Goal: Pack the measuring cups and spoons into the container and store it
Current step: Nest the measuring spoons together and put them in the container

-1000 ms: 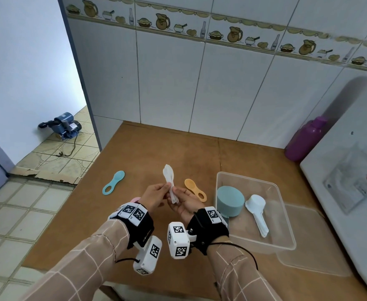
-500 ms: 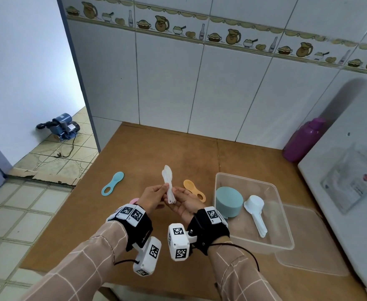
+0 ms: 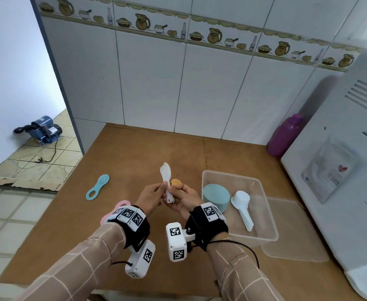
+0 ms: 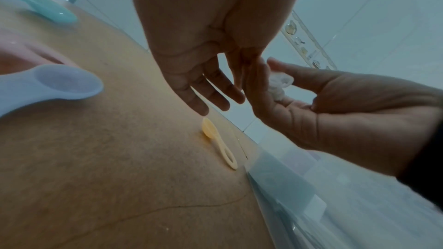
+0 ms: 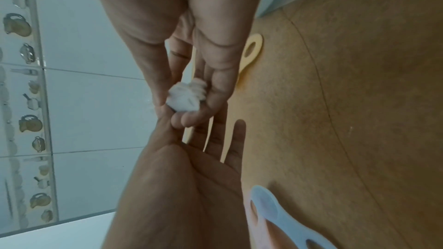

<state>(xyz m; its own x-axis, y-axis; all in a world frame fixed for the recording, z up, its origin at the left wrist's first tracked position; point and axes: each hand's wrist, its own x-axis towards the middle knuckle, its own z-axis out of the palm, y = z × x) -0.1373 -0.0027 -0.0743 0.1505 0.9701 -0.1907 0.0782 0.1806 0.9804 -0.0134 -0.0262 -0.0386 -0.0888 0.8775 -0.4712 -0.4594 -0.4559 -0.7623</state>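
**White spoons held between two hands**

White plastic spoons (image 3: 167, 181), nested in a stack, stand nearly upright above the brown table (image 3: 134, 153), bowls up and handles down. The left hand (image 3: 151, 197) pinches the stack with thumb and forefinger at its middle, the other fingers straight and spread below. The right hand (image 3: 183, 197) holds the lower handles, thumb on one side and curled fingers on the other; from the right wrist the handle ends (image 5: 185, 97) show bunched between that thumb and those fingers.

Just beyond the right hand's knuckles an orange spoon (image 3: 176, 182) lies flat on the table, mostly hidden in the head view; from the left wrist it shows whole (image 4: 219, 143), below the left fingertips and clear of them. To the right of the right hand sits the clear container (image 3: 265, 213), holding a teal cup (image 3: 216, 197) turned upside down and a white scoop (image 3: 241, 205) lying beside it. The clear lid (image 3: 295, 235) lies flat on the table against the container's right side.

Left of the left hand, well apart, a teal spoon (image 3: 97, 187) lies on the table. A pink spoon (image 3: 121, 206) peeks out beside the left wrist, and a pale blue spoon (image 4: 48, 86) lies near it.
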